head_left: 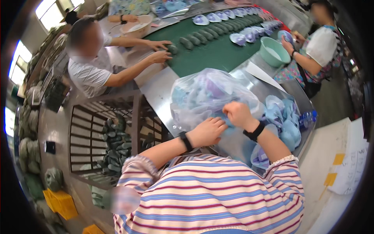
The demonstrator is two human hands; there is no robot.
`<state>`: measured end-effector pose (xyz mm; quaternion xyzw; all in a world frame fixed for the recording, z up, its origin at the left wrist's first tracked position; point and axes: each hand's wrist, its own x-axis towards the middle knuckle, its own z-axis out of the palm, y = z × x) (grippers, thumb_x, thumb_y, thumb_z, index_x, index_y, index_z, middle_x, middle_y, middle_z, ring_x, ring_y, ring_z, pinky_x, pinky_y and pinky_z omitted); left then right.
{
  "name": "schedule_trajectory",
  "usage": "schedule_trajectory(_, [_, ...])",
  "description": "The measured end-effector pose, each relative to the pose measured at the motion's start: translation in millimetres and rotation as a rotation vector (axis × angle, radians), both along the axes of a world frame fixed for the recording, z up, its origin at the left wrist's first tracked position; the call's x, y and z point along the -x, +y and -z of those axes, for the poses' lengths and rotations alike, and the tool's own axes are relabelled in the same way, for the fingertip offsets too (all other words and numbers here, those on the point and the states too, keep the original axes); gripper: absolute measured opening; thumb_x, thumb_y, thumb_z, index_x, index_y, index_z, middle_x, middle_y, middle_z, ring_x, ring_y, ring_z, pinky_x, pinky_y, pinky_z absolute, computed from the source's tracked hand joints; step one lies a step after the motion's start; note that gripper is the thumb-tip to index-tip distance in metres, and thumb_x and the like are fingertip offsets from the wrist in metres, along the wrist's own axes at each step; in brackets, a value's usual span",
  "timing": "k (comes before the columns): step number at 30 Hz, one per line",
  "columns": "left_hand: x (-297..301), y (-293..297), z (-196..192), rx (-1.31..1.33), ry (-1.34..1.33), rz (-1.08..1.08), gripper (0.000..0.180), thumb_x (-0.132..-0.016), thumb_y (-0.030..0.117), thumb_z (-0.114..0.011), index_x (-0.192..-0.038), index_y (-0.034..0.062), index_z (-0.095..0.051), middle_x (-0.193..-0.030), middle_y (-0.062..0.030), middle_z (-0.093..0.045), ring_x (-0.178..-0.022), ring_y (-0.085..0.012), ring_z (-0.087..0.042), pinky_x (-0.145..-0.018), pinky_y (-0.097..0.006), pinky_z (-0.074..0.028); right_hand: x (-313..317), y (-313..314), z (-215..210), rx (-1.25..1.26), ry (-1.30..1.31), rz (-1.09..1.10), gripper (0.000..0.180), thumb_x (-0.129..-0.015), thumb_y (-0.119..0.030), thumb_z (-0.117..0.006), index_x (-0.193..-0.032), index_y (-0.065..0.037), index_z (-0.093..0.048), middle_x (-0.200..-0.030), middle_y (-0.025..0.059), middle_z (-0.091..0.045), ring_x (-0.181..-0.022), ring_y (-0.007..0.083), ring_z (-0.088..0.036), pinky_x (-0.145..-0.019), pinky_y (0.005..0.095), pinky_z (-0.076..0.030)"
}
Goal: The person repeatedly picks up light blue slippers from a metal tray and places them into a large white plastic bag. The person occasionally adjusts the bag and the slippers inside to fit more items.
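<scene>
A clear plastic bag point(187, 97), bulging with pale blue and lilac fabric pieces, stands on the metal tabletop right in front of me. My left hand point(208, 132) is closed at the bag's near side, fingers bent over the thin plastic. Just right of it and slightly higher, my right hand point(237, 116) is curled in a pinch on the same bag. The fingertips of both hands are partly hidden. Loose blue and lilac fabric pieces point(289, 121) are heaped to the right, close to my right forearm.
A slatted crate point(136, 121) with dark green pieces stands left. Beyond the bag, rows of dark green pieces point(198, 38) and lilac-blue pieces point(249, 35) cover a green table point(187, 64). A mint basin point(274, 52) and blue bottle point(308, 118) are right. Co-workers sit on both sides.
</scene>
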<state>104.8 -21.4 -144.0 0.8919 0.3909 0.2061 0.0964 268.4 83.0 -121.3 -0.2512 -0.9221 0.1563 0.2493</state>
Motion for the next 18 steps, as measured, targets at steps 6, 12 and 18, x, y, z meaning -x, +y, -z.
schedule_trajectory(6, [7.8,-22.6,24.5,-0.081,0.361,-0.411,0.030,-0.076,0.021,-0.052,-0.103,0.0076,-0.054,-0.091,-0.0112,-0.055,-0.094,-0.0312,-0.052,-0.090,-0.056,-0.030,-52.6,-1.0,51.4,0.148,-0.380,0.155,0.011,-0.072,-0.008,-0.051,-0.077,-0.004,-0.061,-0.071,0.0169,-0.060,-0.070,0.0343,-0.058,-0.063,0.0417,-0.046])
schedule_trajectory(12, [81.3,-27.1,56.5,0.030,0.294,-0.777,0.018,-0.076,0.013,-0.049,-0.084,0.0051,-0.063,-0.082,-0.0129,-0.060,-0.089,-0.0320,-0.056,-0.092,-0.048,-0.035,-68.7,-23.9,28.5,0.136,-0.786,-0.006,0.076,-0.052,-0.032,-0.078,-0.117,-0.006,-0.048,-0.109,0.0177,-0.055,-0.105,0.0332,-0.048,-0.086,0.0407,-0.041])
schedule_trajectory(18, [198.6,-80.7,69.0,0.307,0.421,-0.684,0.035,-0.071,0.020,-0.058,-0.106,0.0172,-0.056,-0.107,-0.0058,-0.055,-0.107,-0.0182,-0.049,-0.097,-0.060,-0.017,-154.1,50.5,79.0,0.244,-0.699,0.086,0.061,-0.061,-0.031,-0.075,-0.111,-0.005,-0.054,-0.111,0.0170,-0.056,-0.103,0.0320,-0.052,-0.088,0.0379,-0.041])
